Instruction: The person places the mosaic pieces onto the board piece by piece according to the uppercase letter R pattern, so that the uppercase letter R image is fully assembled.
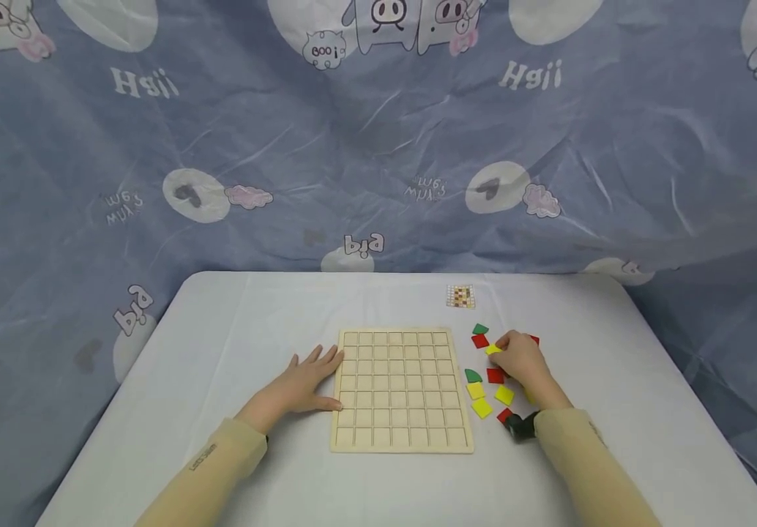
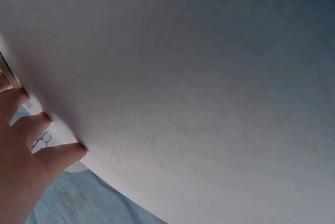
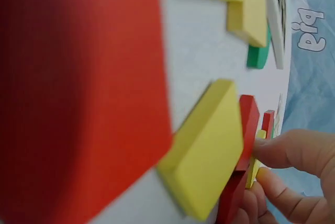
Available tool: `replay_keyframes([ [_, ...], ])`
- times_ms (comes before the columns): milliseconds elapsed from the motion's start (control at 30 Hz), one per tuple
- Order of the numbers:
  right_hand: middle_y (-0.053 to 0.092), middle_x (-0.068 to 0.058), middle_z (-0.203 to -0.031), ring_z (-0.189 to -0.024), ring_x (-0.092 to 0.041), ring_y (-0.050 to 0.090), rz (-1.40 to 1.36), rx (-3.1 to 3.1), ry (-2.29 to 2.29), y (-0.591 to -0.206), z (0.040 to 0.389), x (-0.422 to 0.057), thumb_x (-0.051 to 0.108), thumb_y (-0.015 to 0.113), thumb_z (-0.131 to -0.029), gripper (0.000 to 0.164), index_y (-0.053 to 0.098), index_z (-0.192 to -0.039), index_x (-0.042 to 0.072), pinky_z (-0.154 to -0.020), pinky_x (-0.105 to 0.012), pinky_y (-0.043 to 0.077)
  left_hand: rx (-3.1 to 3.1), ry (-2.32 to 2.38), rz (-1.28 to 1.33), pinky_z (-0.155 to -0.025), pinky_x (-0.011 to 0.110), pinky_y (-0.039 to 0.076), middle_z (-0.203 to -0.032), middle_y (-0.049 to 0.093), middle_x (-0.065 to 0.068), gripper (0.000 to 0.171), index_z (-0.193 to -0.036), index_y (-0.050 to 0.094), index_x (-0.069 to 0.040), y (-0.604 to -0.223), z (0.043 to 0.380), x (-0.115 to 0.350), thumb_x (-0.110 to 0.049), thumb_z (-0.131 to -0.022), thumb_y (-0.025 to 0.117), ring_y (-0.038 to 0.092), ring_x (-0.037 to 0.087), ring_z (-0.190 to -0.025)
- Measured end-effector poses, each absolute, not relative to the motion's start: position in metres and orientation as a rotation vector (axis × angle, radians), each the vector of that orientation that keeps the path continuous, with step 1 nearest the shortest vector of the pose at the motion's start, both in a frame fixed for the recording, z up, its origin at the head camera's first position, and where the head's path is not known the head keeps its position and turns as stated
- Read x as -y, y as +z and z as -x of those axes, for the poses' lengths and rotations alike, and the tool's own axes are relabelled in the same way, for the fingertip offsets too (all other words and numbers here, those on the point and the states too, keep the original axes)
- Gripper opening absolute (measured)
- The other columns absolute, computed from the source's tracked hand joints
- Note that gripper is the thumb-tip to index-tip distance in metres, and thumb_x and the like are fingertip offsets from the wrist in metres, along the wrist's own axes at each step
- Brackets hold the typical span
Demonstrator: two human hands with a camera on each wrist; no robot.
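A pale wooden grid board (image 1: 395, 390) lies flat on the white table. My left hand (image 1: 306, 384) is spread at its left edge, thumb and fingertips touching the frame. To the right of the board, my right hand (image 1: 523, 360) pinches a yellow square block (image 3: 253, 167) between thumb and index finger. Close by its fingers are a red block (image 1: 479, 341), a green quarter-round block (image 1: 480, 329) and another red block (image 1: 495, 375). In the right wrist view a larger-looking yellow block (image 3: 207, 150) lies nearer the camera; the palm and sleeve hide some pieces.
A small patterned card (image 1: 460, 296) lies beyond the board. More blocks sit between board and right forearm, among them a green quarter-round (image 1: 474, 375) and a yellow square (image 1: 482, 408). A printed blue cloth (image 1: 378, 146) hangs behind the table.
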State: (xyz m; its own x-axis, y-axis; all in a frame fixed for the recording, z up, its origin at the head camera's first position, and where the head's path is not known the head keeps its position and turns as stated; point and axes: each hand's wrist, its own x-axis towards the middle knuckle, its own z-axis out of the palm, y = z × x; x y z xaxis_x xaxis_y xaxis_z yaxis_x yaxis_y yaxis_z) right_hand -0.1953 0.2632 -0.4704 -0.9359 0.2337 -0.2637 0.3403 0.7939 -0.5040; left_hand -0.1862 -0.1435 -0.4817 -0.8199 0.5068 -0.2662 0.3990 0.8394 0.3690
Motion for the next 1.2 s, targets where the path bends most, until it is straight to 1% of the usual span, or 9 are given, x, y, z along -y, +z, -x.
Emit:
replay_keyframes([
  [133,0.059,-0.02,-0.098,-0.073,-0.024,0.055,-0.489,-2.741,-0.852,-0.468,0.196,-0.261,0.016,0.071,-0.088,0.038,0.055,-0.115,-0.006,-0.06,-0.024,0.05,-2.638,0.459,-0.684,-0.116,0.072,0.008,-0.165,0.016,0.01,0.104,-0.158,0.023,-0.013,-0.483,0.186,0.146,-0.057,-0.078,0.073,0.008,0.039,-0.153],
  [233,0.058,-0.019,-0.097,-0.075,-0.024,0.055,-0.463,-2.736,-0.836,-0.464,0.197,-0.262,0.016,0.071,-0.089,0.039,0.057,-0.117,-0.007,-0.061,-0.025,0.049,-2.638,0.469,-0.699,-0.118,0.069,0.009,-0.165,0.016,0.01,0.102,-0.158,0.022,-0.013,-0.484,0.186,0.146,-0.056,-0.08,0.072,0.008,0.039,-0.153],
  [367,0.06,-0.018,-0.096,-0.076,-0.023,0.054,-0.386,-2.778,-0.832,-0.458,0.197,-0.261,0.017,0.069,-0.091,0.034,0.061,-0.116,-0.005,-0.061,-0.025,0.047,-2.631,0.503,-0.72,-0.121,0.063,0.011,-0.165,0.016,0.012,0.101,-0.158,0.022,-0.01,-0.484,0.186,0.146,-0.053,-0.082,0.072,0.007,0.04,-0.152],
  [467,0.062,-0.016,-0.096,-0.077,-0.023,0.055,-0.31,-2.842,-0.892,-0.454,0.198,-0.252,0.017,0.07,-0.091,0.03,0.063,-0.111,-0.003,-0.062,-0.026,0.048,-2.619,0.526,-0.727,-0.122,0.06,0.011,-0.165,0.014,0.013,0.1,-0.158,0.021,-0.009,-0.483,0.186,0.146,-0.051,-0.082,0.072,0.005,0.04,-0.152],
  [567,0.065,-0.014,-0.094,-0.079,-0.022,0.057,-0.19,-2.894,-0.987,-0.45,0.2,-0.235,0.018,0.073,-0.088,0.026,0.064,-0.105,0.0,-0.066,-0.028,0.049,-2.612,0.54,-0.724,-0.123,0.057,0.012,-0.165,0.013,0.014,0.101,-0.158,0.02,-0.008,-0.483,0.186,0.146,-0.051,-0.082,0.073,0.004,0.041,-0.152],
  [667,0.066,-0.012,-0.094,-0.081,-0.022,0.061,-0.071,-2.862,-1.112,-0.447,0.202,-0.213,0.019,0.074,-0.087,0.023,0.064,-0.101,0.003,-0.07,-0.03,0.05,-2.603,0.545,-0.72,-0.123,0.056,0.011,-0.166,0.012,0.013,0.101,-0.158,0.02,-0.009,-0.483,0.186,0.147,-0.05,-0.083,0.073,0.003,0.04,-0.152],
  [833,0.067,-0.009,-0.092,-0.078,-0.018,0.062,0.048,-2.764,-1.242,-0.449,0.208,-0.172,0.019,0.075,-0.087,0.019,0.067,-0.099,0.007,-0.068,-0.027,0.05,-2.598,0.556,-0.712,-0.124,0.054,0.011,-0.166,0.011,0.011,0.102,-0.158,0.019,-0.01,-0.484,0.187,0.149,-0.05,-0.082,0.073,0.002,0.038,-0.153],
  [967,0.067,-0.007,-0.088,-0.075,-0.016,0.06,0.103,-2.725,-1.276,-0.455,0.212,-0.144,0.018,0.075,-0.087,0.016,0.068,-0.097,0.007,-0.066,-0.026,0.049,-2.599,0.554,-0.702,-0.124,0.053,0.011,-0.166,0.01,0.01,0.103,-0.158,0.019,-0.01,-0.487,0.187,0.149,-0.051,-0.081,0.073,0.001,0.038,-0.153],
  [1200,0.067,-0.003,-0.081,-0.07,-0.013,0.058,0.168,-2.73,-1.245,-0.465,0.219,-0.115,0.015,0.076,-0.086,0.01,0.07,-0.092,0.009,-0.067,-0.027,0.049,-2.6,0.551,-0.694,-0.125,0.052,0.01,-0.167,0.009,0.009,0.102,-0.158,0.018,-0.012,-0.489,0.188,0.148,-0.051,-0.082,0.073,0.0,0.036,-0.153],
])
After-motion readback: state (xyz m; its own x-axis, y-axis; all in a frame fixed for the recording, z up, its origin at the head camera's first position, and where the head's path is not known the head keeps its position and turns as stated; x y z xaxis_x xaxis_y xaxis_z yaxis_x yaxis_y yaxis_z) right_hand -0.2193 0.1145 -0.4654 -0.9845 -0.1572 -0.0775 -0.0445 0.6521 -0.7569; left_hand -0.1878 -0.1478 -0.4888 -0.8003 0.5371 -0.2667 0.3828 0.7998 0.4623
